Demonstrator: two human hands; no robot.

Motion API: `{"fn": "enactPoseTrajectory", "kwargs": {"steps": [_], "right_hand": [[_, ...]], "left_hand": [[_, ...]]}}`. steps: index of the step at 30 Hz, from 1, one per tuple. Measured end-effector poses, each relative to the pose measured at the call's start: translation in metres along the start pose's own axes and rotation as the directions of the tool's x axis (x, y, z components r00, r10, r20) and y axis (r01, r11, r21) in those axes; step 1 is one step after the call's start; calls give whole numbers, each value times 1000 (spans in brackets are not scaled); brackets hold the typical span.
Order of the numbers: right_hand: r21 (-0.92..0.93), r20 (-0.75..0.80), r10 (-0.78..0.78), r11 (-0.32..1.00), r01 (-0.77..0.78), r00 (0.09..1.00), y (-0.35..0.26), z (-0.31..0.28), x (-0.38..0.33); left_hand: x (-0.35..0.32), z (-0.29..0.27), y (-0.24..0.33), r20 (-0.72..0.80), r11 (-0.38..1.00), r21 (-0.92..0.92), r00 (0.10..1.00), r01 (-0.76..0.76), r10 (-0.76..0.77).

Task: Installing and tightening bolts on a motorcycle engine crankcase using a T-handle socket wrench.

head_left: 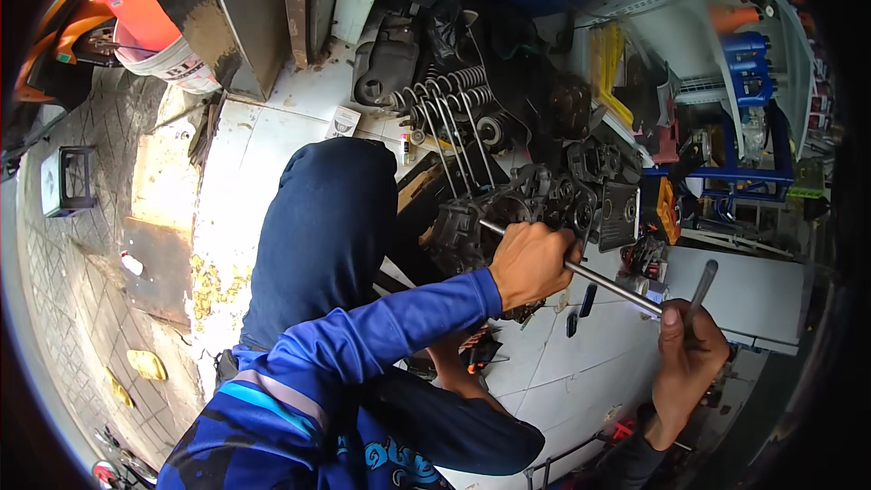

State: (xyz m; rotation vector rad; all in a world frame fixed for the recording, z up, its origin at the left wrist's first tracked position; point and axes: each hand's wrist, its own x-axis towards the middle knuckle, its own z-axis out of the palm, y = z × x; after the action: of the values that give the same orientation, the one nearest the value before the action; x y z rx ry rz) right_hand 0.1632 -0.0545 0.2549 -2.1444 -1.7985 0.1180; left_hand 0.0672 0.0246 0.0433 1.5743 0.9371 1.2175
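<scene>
A long-shafted steel wrench (617,287) slants across the engine (517,204), its far end resting at the dark metal casing. My left hand (535,263), in a blue sleeve, is wrapped round the shaft close to the engine. At the near right end, my right hand (691,354) grips the corner where a bar handle (703,283) meets the shaft; the fist hides the other side of that handle. Whether the tip sits on a bolt cannot be made out. Several long studs (449,136) rise from the engine.
Coil springs (463,82) and dark covers lie beyond the engine. My bent knee (331,191) stands left of it. A loose black part (587,299) lies on the white tiles (544,358). Blue racks and bottles (748,68) stand right; an orange bucket (136,0) is far left.
</scene>
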Motion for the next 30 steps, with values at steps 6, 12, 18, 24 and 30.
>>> {"fn": "enactPoseTrajectory", "kwargs": {"steps": [6, 12, 18, 24, 30], "right_hand": [[99, 121, 193, 974, -205, 974, -25, 16, 17], [99, 303, 252, 951, -293, 919, -50, 12, 35], [-647, 523, -620, 158, 746, 585, -49, -12, 51], [91, 282, -81, 994, 57, 956, -69, -29, 72], [278, 772, -463, 862, 424, 435, -116, -34, 47]], "left_hand": [[3, -12, -19, 20, 998, 2, 998, 57, -57], [8, -19, -12, 41, 998, -65, 999, 24, -21], [28, -37, 60, -15, 945, -301, 992, -127, 129], [24, -31, 76, 75, 941, -303, 980, -154, 185], [30, -16, 73, 2, 971, -174, 986, -161, 164]]}}
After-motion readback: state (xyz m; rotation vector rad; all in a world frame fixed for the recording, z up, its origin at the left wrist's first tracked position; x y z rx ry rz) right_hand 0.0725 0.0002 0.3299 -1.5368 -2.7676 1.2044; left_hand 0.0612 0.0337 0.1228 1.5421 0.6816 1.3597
